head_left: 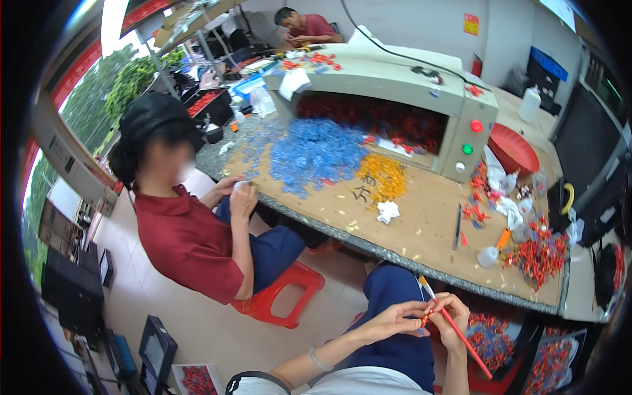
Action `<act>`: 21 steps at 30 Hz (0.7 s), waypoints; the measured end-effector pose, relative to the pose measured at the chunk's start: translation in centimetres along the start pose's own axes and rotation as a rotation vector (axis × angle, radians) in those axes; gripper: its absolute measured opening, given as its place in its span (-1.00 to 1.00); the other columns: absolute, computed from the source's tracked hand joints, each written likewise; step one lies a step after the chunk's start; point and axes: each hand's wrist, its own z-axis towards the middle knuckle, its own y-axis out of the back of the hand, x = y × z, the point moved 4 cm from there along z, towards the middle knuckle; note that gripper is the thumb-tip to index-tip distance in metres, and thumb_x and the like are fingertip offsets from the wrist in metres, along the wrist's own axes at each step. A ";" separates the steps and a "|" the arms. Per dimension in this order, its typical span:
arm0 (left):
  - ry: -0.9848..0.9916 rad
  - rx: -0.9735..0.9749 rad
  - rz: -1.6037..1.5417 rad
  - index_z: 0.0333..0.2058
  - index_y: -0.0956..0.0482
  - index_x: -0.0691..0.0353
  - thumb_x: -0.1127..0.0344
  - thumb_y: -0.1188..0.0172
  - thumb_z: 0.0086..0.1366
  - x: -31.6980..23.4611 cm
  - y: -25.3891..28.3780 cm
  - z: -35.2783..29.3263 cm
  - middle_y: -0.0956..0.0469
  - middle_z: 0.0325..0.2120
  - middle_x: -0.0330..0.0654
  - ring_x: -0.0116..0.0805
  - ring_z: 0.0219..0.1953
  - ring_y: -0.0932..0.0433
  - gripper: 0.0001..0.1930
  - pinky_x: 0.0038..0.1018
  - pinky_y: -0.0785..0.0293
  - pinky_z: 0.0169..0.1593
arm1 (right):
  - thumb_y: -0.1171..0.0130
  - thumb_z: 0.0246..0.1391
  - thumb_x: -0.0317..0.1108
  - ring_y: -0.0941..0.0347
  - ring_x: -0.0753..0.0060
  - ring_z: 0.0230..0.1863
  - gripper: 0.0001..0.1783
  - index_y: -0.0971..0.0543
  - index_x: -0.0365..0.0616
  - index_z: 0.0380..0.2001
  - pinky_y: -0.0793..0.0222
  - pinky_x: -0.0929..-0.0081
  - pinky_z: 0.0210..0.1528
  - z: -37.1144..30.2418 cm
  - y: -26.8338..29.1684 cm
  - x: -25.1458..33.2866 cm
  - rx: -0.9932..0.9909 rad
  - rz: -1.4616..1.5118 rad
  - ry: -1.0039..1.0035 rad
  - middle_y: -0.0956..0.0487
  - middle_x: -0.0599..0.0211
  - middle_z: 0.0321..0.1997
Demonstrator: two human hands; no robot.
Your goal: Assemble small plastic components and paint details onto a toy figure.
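Note:
Above my lap, just off the table's front edge, my two hands are close together. My right hand (453, 320) grips a thin brush with a red handle (475, 356); its pale bristle tip points up toward the table. With closed fingertips, my left hand (401, 318) pinches a small red piece (426, 319), its exact kind too small to make out. Fingers of both hands meet around this piece. On the table ahead lie a small white squeeze bottle (488, 257), an orange-handled tool (504, 239) and a heap of red and blue small parts (538, 257).
A grey machine (484, 113) with a wide opening spans the table's back. Blue pieces (316, 155) and yellow pieces (383, 178) lie piled before it. A person in a maroon shirt (187, 240) sits at my left on a red stool (289, 293). Bins of red parts (490, 342) stand beneath.

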 end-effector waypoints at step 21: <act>-0.584 -0.801 1.032 -0.31 -0.54 0.45 0.14 -0.21 0.23 -24.7 17.6 10.8 -0.59 -0.62 -0.17 -0.43 -0.55 -0.61 -0.63 -0.49 -0.52 -0.45 | -0.19 0.01 -0.67 -0.52 0.52 -0.20 -0.83 -0.46 -0.26 -0.32 -0.42 0.58 -0.09 -0.2 -0.2 -0.4 -0.030 -0.154 -0.142 -0.60 0.21 -0.26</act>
